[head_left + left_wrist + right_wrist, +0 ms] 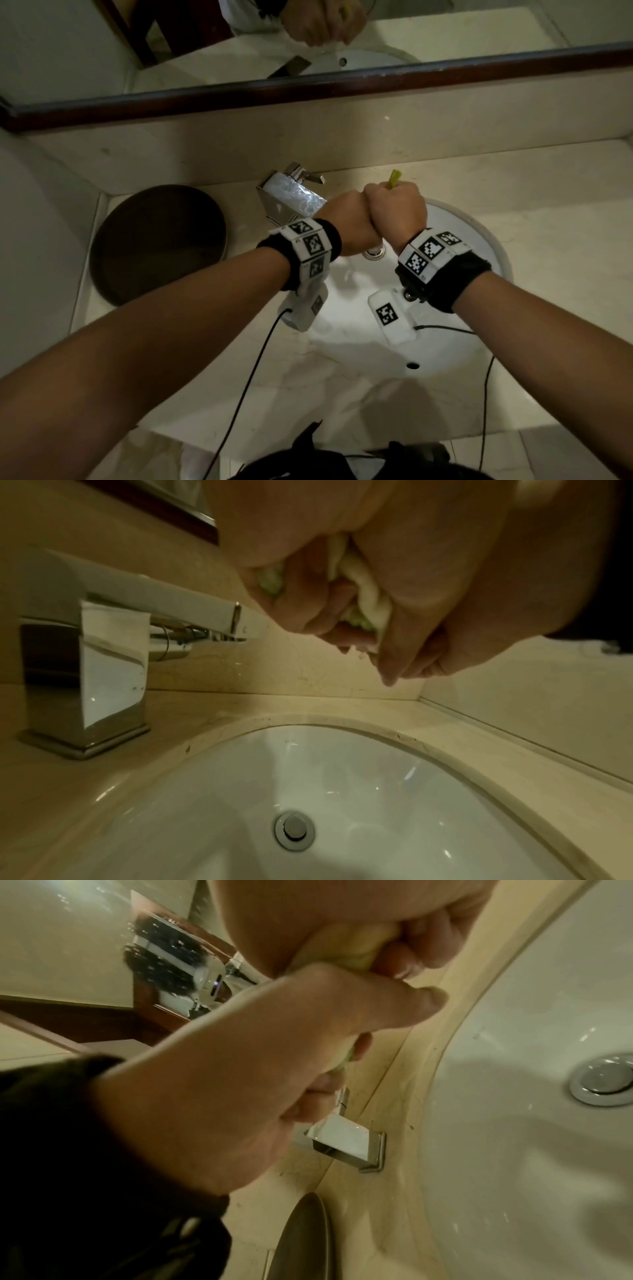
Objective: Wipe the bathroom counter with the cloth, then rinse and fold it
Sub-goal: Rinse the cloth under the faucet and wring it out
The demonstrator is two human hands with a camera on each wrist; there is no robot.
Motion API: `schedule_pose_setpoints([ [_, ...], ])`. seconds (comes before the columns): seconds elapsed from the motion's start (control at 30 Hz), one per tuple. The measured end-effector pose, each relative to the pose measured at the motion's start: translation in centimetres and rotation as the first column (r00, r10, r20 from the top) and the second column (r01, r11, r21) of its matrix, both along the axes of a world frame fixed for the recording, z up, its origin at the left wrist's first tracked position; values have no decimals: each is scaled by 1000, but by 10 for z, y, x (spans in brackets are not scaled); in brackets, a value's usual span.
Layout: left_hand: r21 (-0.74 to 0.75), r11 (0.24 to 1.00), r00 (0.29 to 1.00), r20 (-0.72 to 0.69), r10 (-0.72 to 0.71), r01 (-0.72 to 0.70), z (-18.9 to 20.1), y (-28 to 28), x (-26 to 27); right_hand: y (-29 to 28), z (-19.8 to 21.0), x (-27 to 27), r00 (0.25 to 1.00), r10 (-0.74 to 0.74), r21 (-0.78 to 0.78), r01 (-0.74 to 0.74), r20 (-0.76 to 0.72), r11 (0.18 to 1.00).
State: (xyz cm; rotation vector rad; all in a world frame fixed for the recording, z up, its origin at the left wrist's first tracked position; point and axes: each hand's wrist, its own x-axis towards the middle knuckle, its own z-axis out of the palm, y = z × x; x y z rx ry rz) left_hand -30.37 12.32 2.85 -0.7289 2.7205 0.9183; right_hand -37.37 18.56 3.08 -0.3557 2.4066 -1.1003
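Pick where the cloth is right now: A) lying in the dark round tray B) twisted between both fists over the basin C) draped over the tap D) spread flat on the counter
B: the left hand and right hand grip the twisted cloth together above the sink.

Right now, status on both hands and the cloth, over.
Left hand and right hand: fists side by side, both in a tight grip on the cloth. Cloth twisted, held above the sink. Faucet just left; nothing in the way.
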Motion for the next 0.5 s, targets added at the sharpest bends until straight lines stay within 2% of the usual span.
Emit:
schedule_pose_setpoints([
  [0.13, 153, 988, 1000, -6, 29, -28, 5, -3, -8, 0, 4, -9, 996, 32, -2, -32, -84, 999],
  [0.27, 363, 931, 998, -23, 52, -41, 5, -4, -8, 7, 5, -11, 985, 120, -29, -124, -122, 992],
  [0.5, 489, 871, 998, 7, 63, -58, 9, 2, -5, 19, -1, -12, 985, 127, -178, -147, -119, 973],
])
